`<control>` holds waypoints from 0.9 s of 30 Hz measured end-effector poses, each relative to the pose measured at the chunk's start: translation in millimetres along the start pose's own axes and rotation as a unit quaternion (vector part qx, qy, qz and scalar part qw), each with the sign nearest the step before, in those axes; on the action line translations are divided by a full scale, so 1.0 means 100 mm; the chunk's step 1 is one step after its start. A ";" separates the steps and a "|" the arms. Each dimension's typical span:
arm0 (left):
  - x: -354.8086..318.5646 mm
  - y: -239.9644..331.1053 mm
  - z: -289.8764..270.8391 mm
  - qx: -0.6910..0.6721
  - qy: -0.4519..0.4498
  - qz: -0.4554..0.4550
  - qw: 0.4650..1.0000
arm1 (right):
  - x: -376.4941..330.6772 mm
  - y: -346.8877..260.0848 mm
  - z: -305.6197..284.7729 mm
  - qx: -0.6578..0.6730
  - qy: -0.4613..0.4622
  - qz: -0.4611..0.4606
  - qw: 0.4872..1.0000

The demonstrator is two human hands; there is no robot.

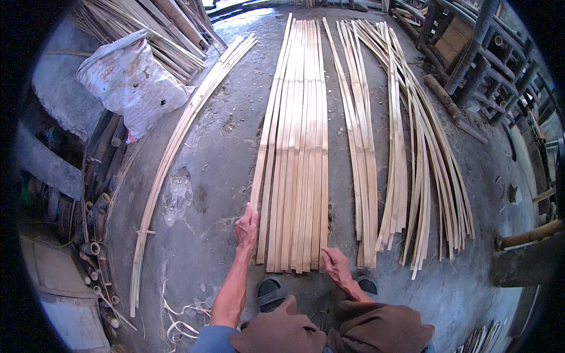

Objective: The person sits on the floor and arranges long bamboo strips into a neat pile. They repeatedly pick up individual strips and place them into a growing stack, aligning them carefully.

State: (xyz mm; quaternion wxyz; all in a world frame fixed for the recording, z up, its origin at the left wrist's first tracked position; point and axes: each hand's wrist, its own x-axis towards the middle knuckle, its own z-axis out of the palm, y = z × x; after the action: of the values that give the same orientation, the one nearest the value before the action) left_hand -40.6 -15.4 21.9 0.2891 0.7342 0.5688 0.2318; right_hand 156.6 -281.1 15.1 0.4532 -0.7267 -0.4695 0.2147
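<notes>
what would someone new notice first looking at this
First, the flat row of pale bamboo strips laid side by side on the grey concrete floor, running away from the person. The left hand rests at the row's near left edge and the right hand at its near right corner. Looser bundles of strips fan out to the right, and a white sack lies at upper left.

The far ends of the flat bamboo strips (297,147) run off the top edge. The loose pile of strips (412,159) on the right covers its own lower pieces. The black round rim hides the corners. The print on the white sack (132,82) is too small to read. The knees (329,332) hide most of the sandals (271,292).
</notes>
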 end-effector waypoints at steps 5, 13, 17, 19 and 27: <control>-0.03 -0.13 -0.10 -0.072 0.099 0.049 0.991 | 0.35 0.17 -0.45 -0.189 0.066 0.023 0.980; -0.14 -0.11 -0.35 -0.031 0.028 -0.046 0.998 | 0.61 0.42 -0.80 -0.346 0.032 0.090 0.933; -0.16 -0.01 -0.35 -0.037 0.046 -0.036 0.998 | 0.64 0.42 -0.79 -0.303 0.030 0.096 0.948; -0.15 0.08 -0.34 -0.046 0.074 -0.024 0.996 | 0.67 0.41 -0.81 -0.312 0.052 0.085 0.945; -0.03 -0.11 -0.10 -0.057 0.012 -0.030 0.998 | 0.70 0.60 -1.02 -0.290 0.066 0.132 0.946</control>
State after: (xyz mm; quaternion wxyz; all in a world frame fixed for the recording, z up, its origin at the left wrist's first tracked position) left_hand -55.3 -14.8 21.5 0.3307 0.6965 0.5796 0.2638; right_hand 293.9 -275.4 21.7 0.2201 -0.8946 -0.3808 0.0785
